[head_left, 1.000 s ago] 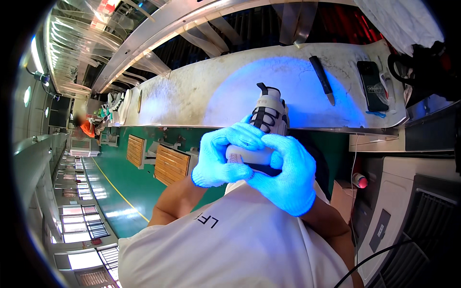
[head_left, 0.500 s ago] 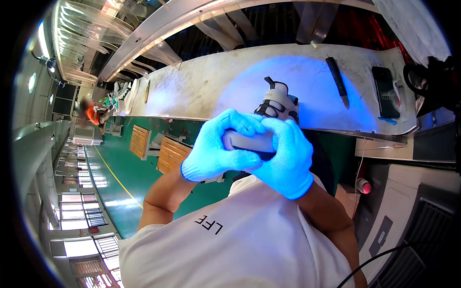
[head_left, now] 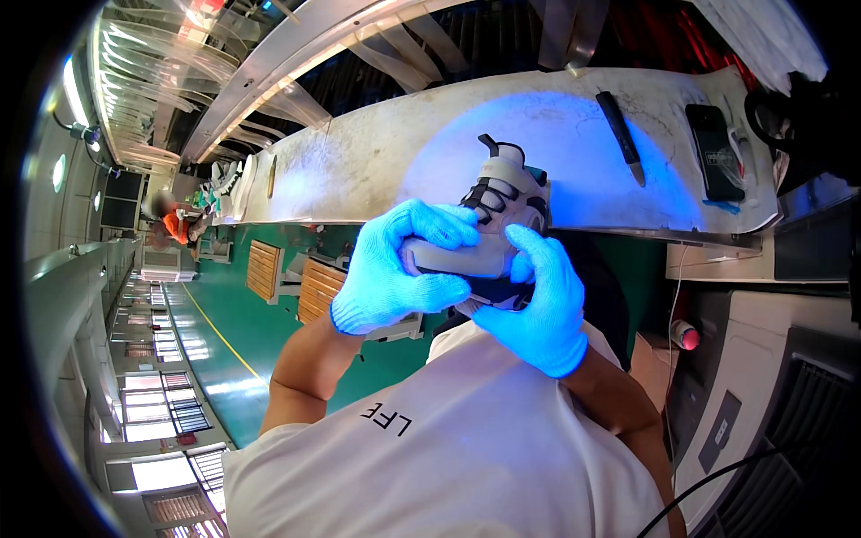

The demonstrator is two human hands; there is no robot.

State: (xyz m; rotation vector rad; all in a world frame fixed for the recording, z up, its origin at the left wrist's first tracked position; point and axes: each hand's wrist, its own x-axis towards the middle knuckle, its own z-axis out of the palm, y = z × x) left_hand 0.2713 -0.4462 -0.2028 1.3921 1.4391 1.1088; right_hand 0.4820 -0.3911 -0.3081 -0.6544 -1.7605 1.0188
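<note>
A pale grey sneaker (head_left: 507,193) with dark laces and a dark pull tab is held over the near edge of the bench, its toe toward me and its heel pointing away. My left hand (head_left: 399,264), in a knitted glove lit blue, grips the toe from the left, fingers over the top and thumb below. On the shoe's right side my right hand (head_left: 543,305), gloved alike, is curled round the front part with its fingers bent and thumb low. Part of the sole is hidden behind the hands.
On the bench (head_left: 359,161) lie a dark-handled knife-like tool (head_left: 621,139) and a dark phone (head_left: 715,152) at the right. More shoes (head_left: 229,179) stand at the far left, near a person in orange (head_left: 172,224). Wooden-slat platforms (head_left: 320,287) rest on the green floor.
The hands have moved apart a little, and more of the shoe's laces and toe shows. My right fingers have come away from the left ones to the shoe's right side.
</note>
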